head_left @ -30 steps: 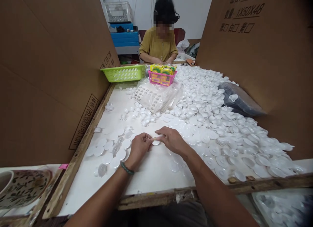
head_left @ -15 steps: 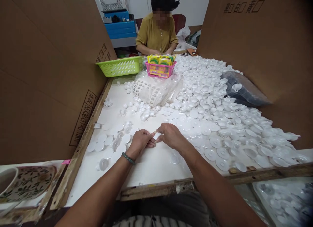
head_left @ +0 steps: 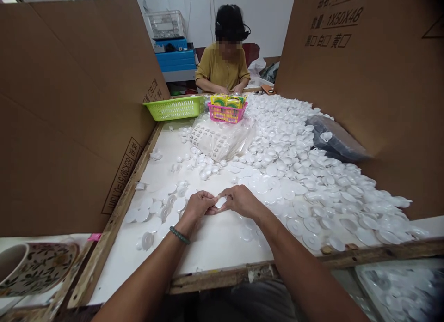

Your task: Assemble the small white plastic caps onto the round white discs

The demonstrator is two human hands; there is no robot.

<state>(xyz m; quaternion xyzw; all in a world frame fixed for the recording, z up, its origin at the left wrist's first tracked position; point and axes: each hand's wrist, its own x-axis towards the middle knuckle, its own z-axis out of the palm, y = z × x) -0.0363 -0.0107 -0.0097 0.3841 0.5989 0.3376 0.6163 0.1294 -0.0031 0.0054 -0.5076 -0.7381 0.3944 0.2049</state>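
Observation:
Between my two hands, just above the white tabletop point(head_left: 215, 243), is a small round white plastic disc point(head_left: 220, 202). The fingers of my left hand point(head_left: 201, 204) are closed on its left edge. From the other side, my right hand point(head_left: 242, 201) pinches the same disc with thumb and fingers. Part of the disc is hidden behind the fingertips. Left of my hands lie several loose white discs point(head_left: 179, 204), some flat and some tilted. A large heap of similar white plastic pieces point(head_left: 287, 151) spreads over the right side of the table.
A pink basket point(head_left: 227, 114) with yellow packets stands behind a clear plastic bag point(head_left: 218, 139). The green basket point(head_left: 175, 108) is at the far left. Cardboard walls point(head_left: 69, 114) flank the table. A co-worker point(head_left: 224, 68) sits opposite. A patterned mug point(head_left: 38, 269) stands lower left.
The camera view has tilted up a little, so everything sits lower in the picture. Both hands stay together on the disc, whose round face now shows more fully.

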